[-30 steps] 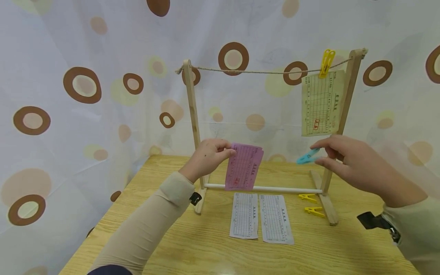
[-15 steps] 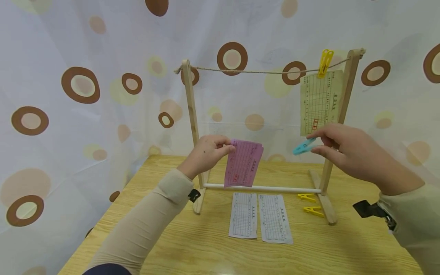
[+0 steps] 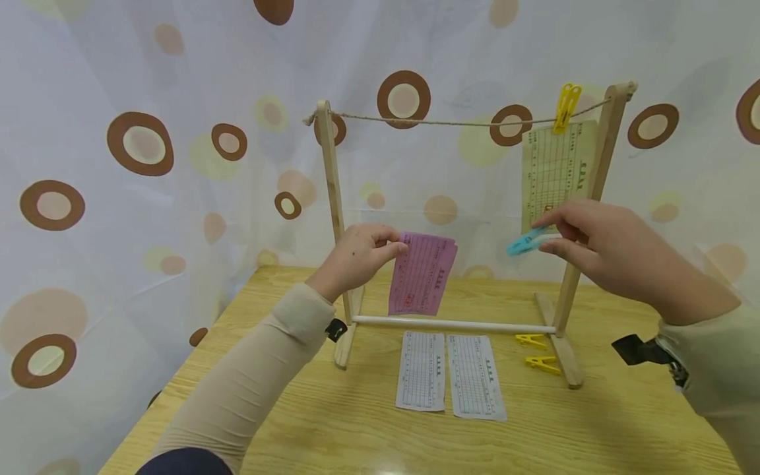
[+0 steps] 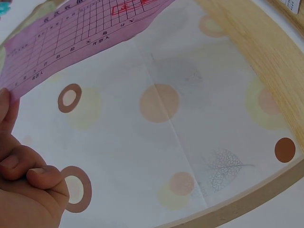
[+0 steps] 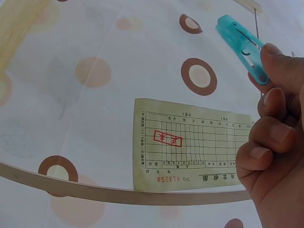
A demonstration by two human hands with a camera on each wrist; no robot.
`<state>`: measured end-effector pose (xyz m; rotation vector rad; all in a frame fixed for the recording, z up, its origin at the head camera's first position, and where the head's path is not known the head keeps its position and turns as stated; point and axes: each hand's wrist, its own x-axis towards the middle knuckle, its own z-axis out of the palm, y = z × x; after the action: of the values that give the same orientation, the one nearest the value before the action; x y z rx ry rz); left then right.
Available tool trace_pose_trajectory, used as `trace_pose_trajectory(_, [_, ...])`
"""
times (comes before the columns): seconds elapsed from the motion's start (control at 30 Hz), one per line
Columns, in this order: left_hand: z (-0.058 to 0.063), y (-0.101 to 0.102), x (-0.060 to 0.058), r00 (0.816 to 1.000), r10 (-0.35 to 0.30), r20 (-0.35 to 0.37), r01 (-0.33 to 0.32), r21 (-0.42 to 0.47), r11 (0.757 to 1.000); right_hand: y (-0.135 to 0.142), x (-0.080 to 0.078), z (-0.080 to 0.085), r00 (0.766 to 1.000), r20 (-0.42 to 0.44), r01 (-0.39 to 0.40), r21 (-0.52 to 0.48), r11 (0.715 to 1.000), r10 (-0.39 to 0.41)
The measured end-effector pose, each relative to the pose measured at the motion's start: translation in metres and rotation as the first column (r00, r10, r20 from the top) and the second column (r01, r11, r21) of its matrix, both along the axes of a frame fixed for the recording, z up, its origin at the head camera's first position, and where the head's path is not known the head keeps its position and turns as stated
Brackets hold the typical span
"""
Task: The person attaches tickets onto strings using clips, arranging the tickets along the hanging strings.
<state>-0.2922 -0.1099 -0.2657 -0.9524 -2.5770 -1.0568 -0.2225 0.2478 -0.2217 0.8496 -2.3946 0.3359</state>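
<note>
My left hand [image 3: 360,256] pinches a pink receipt slip [image 3: 423,274] by its upper left corner, and the slip hangs in front of the wooden stand. Between thumb and index finger of my right hand [image 3: 605,254] is a light blue clothespin [image 3: 525,242], its nose pointing left. In the right wrist view the clothespin [image 5: 241,45] is gripped by its handle end, the other fingers curled. A yellowish receipt slip [image 3: 555,168] hangs from the rope [image 3: 439,123] by a yellow clothespin [image 3: 567,109], near the right post; my right hand overlaps its lower part in the head view.
Two white receipt slips [image 3: 420,371] lie side by side on the wooden table [image 3: 332,422]. Two yellow clothespins [image 3: 542,364] rest by the stand's right foot [image 3: 567,359]. A white rod [image 3: 451,324] joins the posts low down. Behind stands a patterned curtain [image 3: 196,218].
Both hands have risen somewhat, carrying the pink slip and the blue clothespin up with them. The right hand now covers part of the hanging yellowish slip.
</note>
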Motion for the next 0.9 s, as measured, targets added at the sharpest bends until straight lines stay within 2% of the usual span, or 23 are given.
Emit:
trace_pose_trajectory(0.37, [0.008, 0.006, -0.001, 0.999, 0.000, -0.034, 0.000, -0.013, 1.000, -0.002, 0.001, 0.015, 1.000, 0.008, 0.025, 0.015, 1.000, -0.025])
trace_pose_trajectory(0.6, [0.014, 0.008, -0.002, 0.999, 0.004, -0.045, -0.004, -0.008, 1.000, -0.001, -0.001, 0.023, 0.999, -0.028, 0.021, 0.007, 1.000, -0.021])
trace_pose_trajectory(0.9, [0.029, 0.013, -0.003, 0.999, 0.013, -0.050, -0.014, -0.013, 1.000, -0.003, -0.006, 0.033, 0.998, -0.035, 0.047, 0.026, 0.999, -0.046])
